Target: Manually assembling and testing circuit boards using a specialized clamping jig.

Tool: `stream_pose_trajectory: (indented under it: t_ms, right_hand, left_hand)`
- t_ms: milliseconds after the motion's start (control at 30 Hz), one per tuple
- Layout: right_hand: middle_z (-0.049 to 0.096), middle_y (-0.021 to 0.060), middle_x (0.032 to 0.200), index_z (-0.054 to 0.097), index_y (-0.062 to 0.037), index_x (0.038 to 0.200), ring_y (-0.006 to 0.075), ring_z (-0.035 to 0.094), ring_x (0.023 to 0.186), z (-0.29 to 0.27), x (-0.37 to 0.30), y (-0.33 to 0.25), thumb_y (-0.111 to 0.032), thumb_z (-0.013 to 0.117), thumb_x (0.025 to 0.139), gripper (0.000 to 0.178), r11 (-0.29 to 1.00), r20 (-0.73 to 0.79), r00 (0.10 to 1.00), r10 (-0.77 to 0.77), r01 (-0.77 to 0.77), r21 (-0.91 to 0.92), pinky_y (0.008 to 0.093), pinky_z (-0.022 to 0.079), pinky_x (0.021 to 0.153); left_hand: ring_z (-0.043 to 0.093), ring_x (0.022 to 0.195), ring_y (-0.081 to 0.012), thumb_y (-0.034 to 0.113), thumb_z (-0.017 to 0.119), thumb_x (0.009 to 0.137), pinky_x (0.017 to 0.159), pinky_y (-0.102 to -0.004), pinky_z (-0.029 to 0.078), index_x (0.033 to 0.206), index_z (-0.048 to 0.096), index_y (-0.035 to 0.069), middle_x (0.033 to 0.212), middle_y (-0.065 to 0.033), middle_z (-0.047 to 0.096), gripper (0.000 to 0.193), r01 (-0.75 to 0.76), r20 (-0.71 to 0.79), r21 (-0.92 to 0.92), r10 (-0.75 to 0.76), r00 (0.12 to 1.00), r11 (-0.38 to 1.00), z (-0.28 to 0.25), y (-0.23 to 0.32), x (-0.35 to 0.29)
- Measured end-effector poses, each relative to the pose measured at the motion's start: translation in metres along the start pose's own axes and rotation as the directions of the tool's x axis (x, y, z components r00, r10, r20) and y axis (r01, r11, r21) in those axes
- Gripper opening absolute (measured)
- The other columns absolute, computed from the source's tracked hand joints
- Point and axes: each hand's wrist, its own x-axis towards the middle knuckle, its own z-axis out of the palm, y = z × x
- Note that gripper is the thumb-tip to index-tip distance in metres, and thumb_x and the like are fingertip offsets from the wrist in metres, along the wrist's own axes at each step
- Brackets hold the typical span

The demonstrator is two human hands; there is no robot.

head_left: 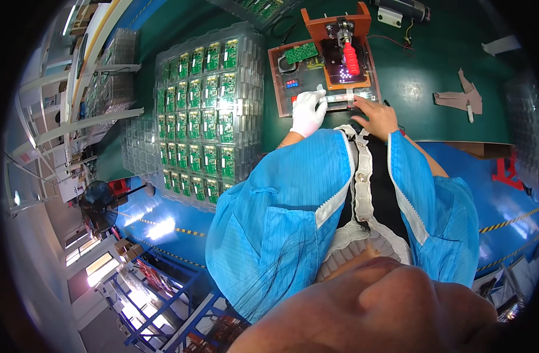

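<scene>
At the front edge of an orange-brown test fixture (273,65), my left hand (308,113), in a white glove, has its thumb and fingers drawn close together. Whatever lies between them is too small to make out. My bare right hand (377,116) reaches the same edge from the right, forefinger stretched out and thumb apart from it. A pale narrow strip (339,99) runs between the two hands; whether it is loose or part of the fixture I cannot tell. Above it stands a toggle clamp with a red handle (351,59). A green circuit board (302,53) lies on the fixture's left side.
Clear plastic trays of green circuit boards (194,123) stand stacked to the left. On the green table (422,82) at right lies a beige cloth piece (459,99). A dark cylindrical device (408,9) sits at the far right, with a thin red wire nearby.
</scene>
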Motion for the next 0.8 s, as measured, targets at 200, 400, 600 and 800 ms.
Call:
stream_pose_trajectory:
  t_ms: [200,400,600,800]
  right_hand:
    - [0.059,-0.0079,0.124,0.059,-0.0121,0.105,0.0174,0.066,0.083,0.0,-0.002,0.0,-0.025,0.07,0.077,0.033,1.0,0.023,1.0,0.003,-0.004,0.023,0.0271,0.051,0.066]
    - [0.059,-0.0081,0.125,0.06,-0.0121,0.104,0.017,0.066,0.085,-0.002,-0.003,0.0,-0.025,0.07,0.077,0.032,0.999,0.006,1.0,0.006,-0.006,0.049,0.0269,0.051,0.066]
    - [0.059,-0.008,0.126,0.06,-0.012,0.104,0.017,0.066,0.086,0.001,-0.003,0.0,-0.025,0.07,0.077,0.032,0.998,0.015,1.0,0.013,-0.014,0.055,0.027,0.051,0.067]
    - [0.059,-0.008,0.125,0.06,-0.0119,0.104,0.0173,0.066,0.087,-0.001,-0.004,0.0,-0.025,0.07,0.077,0.032,0.997,0.005,1.0,0.011,-0.011,0.077,0.0272,0.051,0.068]
  left_hand:
    - [0.058,0.092,-0.0281,0.015,0.063,0.075,0.083,-0.0344,0.045,0.103,0.066,0.006,0.098,-0.0094,0.066,0.029,0.029,0.029,0.037,-0.03,0.999,0.999,-0.003,0.002,0.0]
    - [0.057,0.093,-0.0276,0.015,0.064,0.074,0.083,-0.0342,0.045,0.103,0.067,0.008,0.099,-0.0077,0.066,0.03,0.053,0.152,0.105,-0.069,0.986,0.993,-0.009,0.004,0.003]
    - [0.056,0.093,-0.0277,0.019,0.065,0.074,0.082,-0.0346,0.045,0.104,0.066,0.009,0.098,-0.0068,0.066,0.032,0.051,0.168,0.04,-0.057,0.984,0.998,-0.011,-0.002,0.004]
    - [0.056,0.091,-0.0284,0.025,0.065,0.074,0.081,-0.0345,0.045,0.095,0.067,0.008,0.096,-0.0092,0.066,0.028,0.097,0.168,0.078,-0.109,0.98,0.992,-0.007,0.004,0.011]
